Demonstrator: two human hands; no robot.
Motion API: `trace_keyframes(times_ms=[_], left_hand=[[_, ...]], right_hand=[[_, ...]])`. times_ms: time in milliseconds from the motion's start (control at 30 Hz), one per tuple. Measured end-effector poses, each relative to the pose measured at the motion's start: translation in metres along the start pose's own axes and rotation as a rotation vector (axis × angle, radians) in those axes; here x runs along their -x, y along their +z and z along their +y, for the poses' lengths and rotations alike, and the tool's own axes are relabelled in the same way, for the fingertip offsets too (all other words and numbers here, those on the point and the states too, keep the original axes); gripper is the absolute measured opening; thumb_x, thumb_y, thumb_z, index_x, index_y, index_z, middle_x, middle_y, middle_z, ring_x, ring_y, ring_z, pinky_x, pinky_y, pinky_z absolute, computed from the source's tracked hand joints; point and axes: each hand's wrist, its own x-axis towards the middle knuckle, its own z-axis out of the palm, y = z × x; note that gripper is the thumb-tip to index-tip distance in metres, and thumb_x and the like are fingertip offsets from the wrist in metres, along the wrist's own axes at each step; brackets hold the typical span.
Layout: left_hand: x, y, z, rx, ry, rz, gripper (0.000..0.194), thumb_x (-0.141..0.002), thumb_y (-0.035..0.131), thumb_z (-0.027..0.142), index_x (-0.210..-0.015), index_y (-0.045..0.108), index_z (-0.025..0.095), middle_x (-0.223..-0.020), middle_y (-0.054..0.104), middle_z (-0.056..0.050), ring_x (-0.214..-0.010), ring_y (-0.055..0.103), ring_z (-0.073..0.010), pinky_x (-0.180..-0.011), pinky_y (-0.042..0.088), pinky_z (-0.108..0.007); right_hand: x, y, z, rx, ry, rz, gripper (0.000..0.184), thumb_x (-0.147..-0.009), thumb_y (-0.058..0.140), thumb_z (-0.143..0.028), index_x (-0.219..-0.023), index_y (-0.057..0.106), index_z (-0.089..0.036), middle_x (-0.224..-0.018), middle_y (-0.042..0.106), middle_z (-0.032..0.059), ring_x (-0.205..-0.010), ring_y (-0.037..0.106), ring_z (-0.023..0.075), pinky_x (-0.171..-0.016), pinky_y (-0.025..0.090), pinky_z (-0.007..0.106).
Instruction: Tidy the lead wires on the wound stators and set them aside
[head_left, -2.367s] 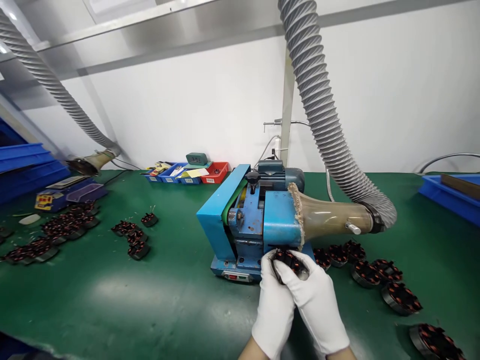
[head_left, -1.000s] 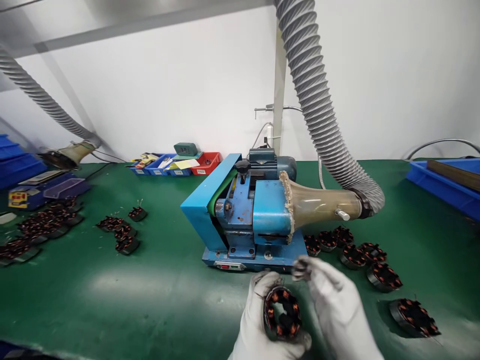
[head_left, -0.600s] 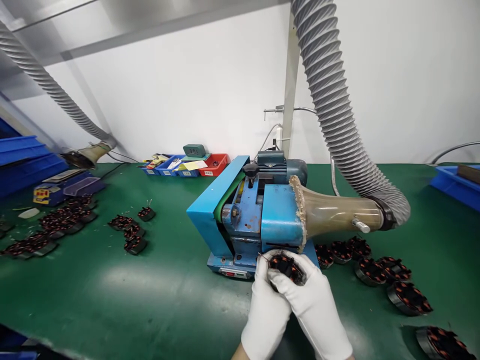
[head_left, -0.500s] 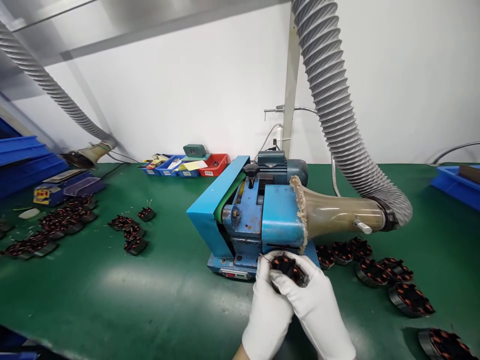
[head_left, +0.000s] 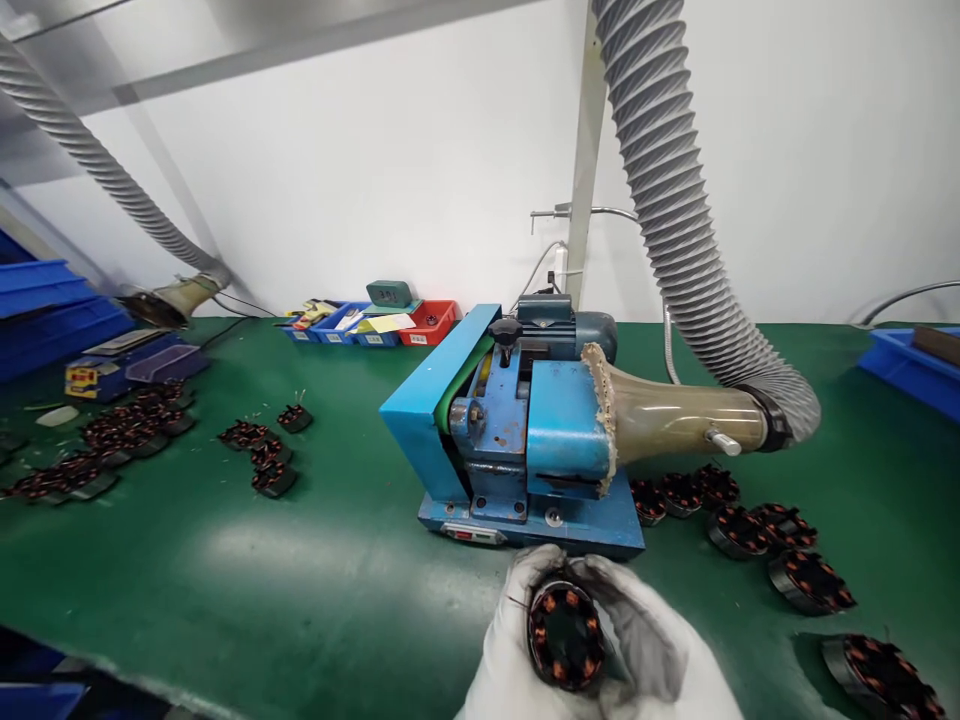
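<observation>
Both my hands wear white gloves and meet low in the middle of the view. My left hand (head_left: 502,650) and my right hand (head_left: 660,655) are wrapped round one black ring-shaped stator with copper coils (head_left: 564,636), its open face turned toward me. The stator is held a short way in front of the blue bench machine (head_left: 525,430), clear of its slot. My right hand looks blurred by motion.
A ribbed grey suction hose (head_left: 675,220) ends in a funnel on the machine's right side. Several stators (head_left: 757,535) lie to the right on the green table (head_left: 262,570); more stators (head_left: 112,445) lie at left. Small bins (head_left: 375,325) stand at the back, blue crates (head_left: 907,360) at right.
Half a second ago both hands pressed the stator against the machine's front slot. Now they have drawn it back toward me and turned its face up to the camera.
</observation>
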Motion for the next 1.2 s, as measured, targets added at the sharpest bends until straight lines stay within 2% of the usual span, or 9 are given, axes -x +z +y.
trace_keyframes(times_ms=[167, 267, 300, 467, 600, 733, 867, 967, 1200], left_hand=[[0.01, 0.0, 0.012, 0.162, -0.237, -0.136, 0.023, -0.065, 0.073, 0.038, -0.074, 0.063, 0.019, -0.077, 0.067, -0.003, -0.078, 0.067, -0.0238, -0.057, 0.053, -0.031], [0.009, 0.008, 0.004, 0.255, -0.254, -0.241, 0.023, -0.069, 0.071, 0.037, -0.065, 0.059, 0.017, -0.064, 0.062, -0.001, -0.067, 0.065, -0.0186, -0.053, 0.051, -0.026], [0.007, 0.011, -0.001, 0.296, -0.244, -0.258, 0.024, -0.07, 0.071, 0.038, -0.065, 0.059, 0.017, -0.062, 0.061, -0.001, -0.065, 0.065, -0.0175, -0.057, 0.051, -0.027], [-0.007, 0.009, -0.016, 0.386, -0.195, -0.27, 0.038, -0.059, 0.075, 0.052, -0.063, 0.058, 0.017, -0.056, 0.059, 0.0, -0.057, 0.063, -0.0171, -0.064, 0.052, -0.032], [0.003, -0.007, -0.01, 0.424, -0.107, -0.353, 0.049, -0.054, 0.082, 0.042, -0.094, 0.065, 0.02, -0.08, 0.07, -0.005, -0.084, 0.067, -0.0246, -0.081, 0.049, -0.037], [0.025, -0.007, 0.003, 0.448, -0.065, -0.471, 0.047, -0.06, 0.081, 0.034, -0.104, 0.066, 0.027, -0.101, 0.07, -0.006, -0.109, 0.058, -0.0272, -0.098, 0.037, -0.041], [0.029, -0.003, 0.009, 0.368, -0.076, -0.462, 0.042, -0.061, 0.079, 0.036, -0.099, 0.068, 0.024, -0.096, 0.071, -0.006, -0.107, 0.059, -0.0257, -0.101, 0.034, -0.04], [0.026, -0.004, 0.008, 0.337, -0.121, -0.589, 0.048, -0.063, 0.076, 0.044, -0.104, 0.066, 0.022, -0.098, 0.069, -0.008, -0.098, 0.063, -0.0266, -0.093, 0.04, -0.042], [0.027, -0.005, 0.007, 0.348, -0.109, -0.618, 0.049, -0.06, 0.078, 0.043, -0.103, 0.066, 0.023, -0.104, 0.067, -0.007, -0.104, 0.06, -0.0274, -0.096, 0.037, -0.042]], right_hand=[[0.001, -0.02, -0.035, 0.2, -0.309, -0.303, 0.033, -0.067, 0.075, -0.029, -0.1, 0.071, -0.036, -0.093, 0.068, 0.0028, -0.089, 0.064, 0.0201, -0.079, 0.051, 0.027], [-0.001, -0.013, -0.048, 0.286, -0.426, -0.312, 0.013, -0.07, 0.074, -0.027, -0.083, 0.074, -0.03, -0.067, 0.065, -0.0001, -0.062, 0.06, 0.0145, -0.061, 0.048, 0.023], [-0.002, -0.009, -0.049, 0.231, -0.402, -0.279, 0.003, -0.07, 0.073, -0.029, -0.072, 0.074, -0.027, -0.059, 0.063, -0.0011, -0.056, 0.056, 0.0132, -0.056, 0.046, 0.022], [0.001, 0.0, -0.048, -0.371, -0.058, -0.138, 0.041, -0.069, 0.066, -0.055, -0.049, 0.053, -0.021, -0.041, 0.043, -0.0059, -0.038, 0.042, 0.0113, -0.04, 0.037, 0.024], [0.002, -0.004, -0.052, 0.007, -0.076, -0.013, 0.014, -0.057, 0.079, -0.027, -0.067, 0.07, -0.022, -0.067, 0.066, 0.0026, -0.062, 0.061, 0.019, -0.059, 0.05, 0.03], [0.004, 0.002, -0.058, 0.315, -0.154, -0.119, 0.038, -0.048, 0.071, -0.004, -0.08, 0.074, -0.026, -0.079, 0.07, 0.0009, -0.077, 0.063, 0.0212, -0.071, 0.05, 0.029], [0.002, 0.01, -0.063, 0.085, 0.086, -0.203, 0.026, -0.052, 0.064, -0.004, -0.068, 0.068, -0.023, -0.067, 0.07, -0.0023, -0.058, 0.062, 0.0164, -0.051, 0.05, 0.024], [-0.003, 0.008, -0.064, -0.066, 0.344, -0.302, 0.023, -0.048, 0.063, 0.0, -0.058, 0.058, -0.021, -0.051, 0.064, -0.0063, -0.04, 0.056, 0.0127, -0.038, 0.044, 0.02], [-0.01, 0.002, -0.047, -0.209, 0.229, -0.177, 0.023, -0.042, 0.081, -0.011, -0.048, 0.059, -0.016, -0.045, 0.055, -0.007, -0.04, 0.043, 0.005, -0.039, 0.032, 0.015]])
